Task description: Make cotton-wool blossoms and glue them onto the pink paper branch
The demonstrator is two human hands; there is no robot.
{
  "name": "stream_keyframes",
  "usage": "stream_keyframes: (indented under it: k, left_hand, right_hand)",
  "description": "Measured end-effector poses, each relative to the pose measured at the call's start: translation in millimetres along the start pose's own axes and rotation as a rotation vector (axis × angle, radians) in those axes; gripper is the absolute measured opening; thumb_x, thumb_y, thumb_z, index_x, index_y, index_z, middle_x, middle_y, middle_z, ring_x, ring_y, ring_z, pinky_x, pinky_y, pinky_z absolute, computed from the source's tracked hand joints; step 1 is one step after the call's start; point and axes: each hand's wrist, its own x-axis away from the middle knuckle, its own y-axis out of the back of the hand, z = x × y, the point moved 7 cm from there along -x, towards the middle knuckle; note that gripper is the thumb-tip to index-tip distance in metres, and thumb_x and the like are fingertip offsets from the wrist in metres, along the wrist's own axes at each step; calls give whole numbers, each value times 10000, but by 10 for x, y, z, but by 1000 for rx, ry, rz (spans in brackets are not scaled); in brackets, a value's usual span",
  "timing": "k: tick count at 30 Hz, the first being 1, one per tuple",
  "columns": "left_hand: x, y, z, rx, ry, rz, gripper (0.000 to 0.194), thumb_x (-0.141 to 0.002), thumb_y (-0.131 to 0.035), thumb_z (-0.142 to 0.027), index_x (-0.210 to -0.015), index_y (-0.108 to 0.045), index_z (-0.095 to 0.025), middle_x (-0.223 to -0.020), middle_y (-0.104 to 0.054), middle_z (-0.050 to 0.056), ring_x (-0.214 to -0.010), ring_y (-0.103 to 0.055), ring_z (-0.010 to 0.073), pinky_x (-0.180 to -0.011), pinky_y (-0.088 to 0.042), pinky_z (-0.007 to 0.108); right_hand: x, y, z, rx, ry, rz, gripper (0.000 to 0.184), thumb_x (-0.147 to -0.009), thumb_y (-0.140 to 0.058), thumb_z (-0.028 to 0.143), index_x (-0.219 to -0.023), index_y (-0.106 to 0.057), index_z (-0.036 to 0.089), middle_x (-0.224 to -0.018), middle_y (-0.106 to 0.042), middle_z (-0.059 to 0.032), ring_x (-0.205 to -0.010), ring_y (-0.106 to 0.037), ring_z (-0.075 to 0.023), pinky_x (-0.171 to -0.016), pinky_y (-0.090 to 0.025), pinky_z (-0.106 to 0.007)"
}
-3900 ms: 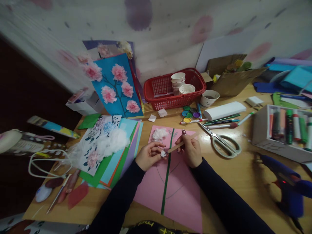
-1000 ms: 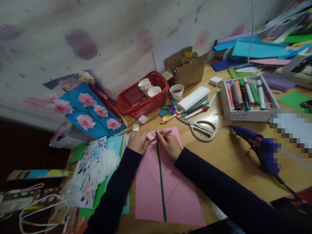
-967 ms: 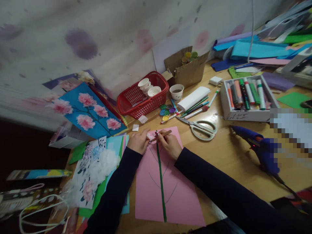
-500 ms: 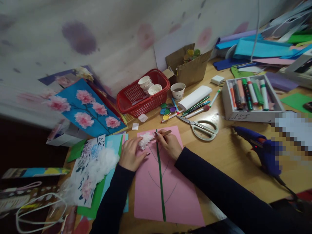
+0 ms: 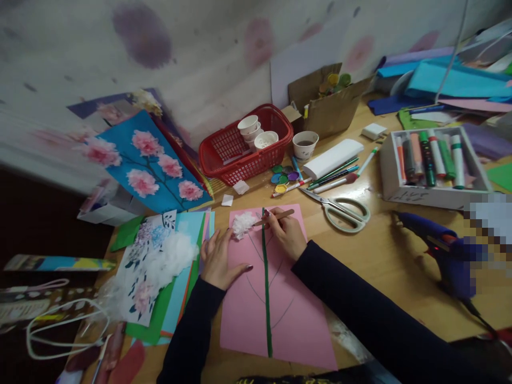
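Observation:
Pink paper [image 5: 244, 320] lies in front of me, with a green stem down its middle and thin pencil branches. A fluffy white paper flower [image 5: 243, 225] rests near its top left. My right hand [image 5: 286, 232] pinches copper-coloured tweezers [image 5: 285, 215] over the top of the stem, their tips just right of the flower. My left hand [image 5: 219, 261] lies on the paper's left edge below the flower, fingers and thumb apart, holding nothing.
Scissors [image 5: 346, 213] and a blue glue gun [image 5: 436, 245] lie to the right. Behind stand a red basket [image 5: 248, 170], a paper cup [image 5: 305, 146] and a marker box [image 5: 432, 194]. White fluffy material [image 5: 176, 258] and a blue flower picture [image 5: 120, 176] are at left.
My left hand has drawn back from the white flower, and its fingers have spread apart. My right hand still holds the tweezers beside the flower. The whole view has shifted slightly.

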Motion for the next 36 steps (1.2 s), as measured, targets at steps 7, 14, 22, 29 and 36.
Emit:
stream_keyframes:
  k: [7,14,22,29,36]
  left_hand:
    - [8,-14,5,14,-1,24,877,-614,-768,-403,-1353,-335,-216,-1400,-442,136,-1353,-276,330,-1078,-156,538]
    - [4,-61,55,35,0,53,900,-616,-753,-446,-1371,-320,-218,-1420,-418,140,-1359,-260,344,-1075,-143,556]
    - [0,-54,21,36,11,69,903,-628,-745,-445,-1376,-299,-205,-1421,-416,143,-1367,-250,337,-1081,-137,545]
    - [60,-19,-42,57,39,43,860,-651,-741,-386,-1378,-318,-209,-1429,-413,129,-1352,-278,333,-1070,-144,570]
    - [261,314,191,143,18,-224,342,-862,-385,-133,-1074,-616,-271,-964,-699,17,-1108,-522,229,-1032,-195,491]
  right_hand:
    - [-4,-32,-2,46,-1,36,279,-919,-410,348,-748,-564,191,-645,-621,-14,-615,-569,-157,-597,-395,-252]
    - [7,-3,0,-17,-12,6,335,-932,-389,392,-730,-558,185,-661,-598,-18,-622,-556,-155,-602,-393,-255]
    - [4,-41,-29,-22,-35,34,348,-927,-399,431,-760,-578,184,-668,-604,-18,-637,-562,-161,-614,-402,-262]
    - [14,-1,-154,-130,-112,-24,403,-894,-422,519,-782,-600,175,-620,-572,-10,-556,-530,-150,-522,-388,-254]
    - [34,17,-163,-332,-247,-103,498,-785,-504,645,-693,-598,165,-504,-552,-3,-455,-473,-126,-437,-349,-240]
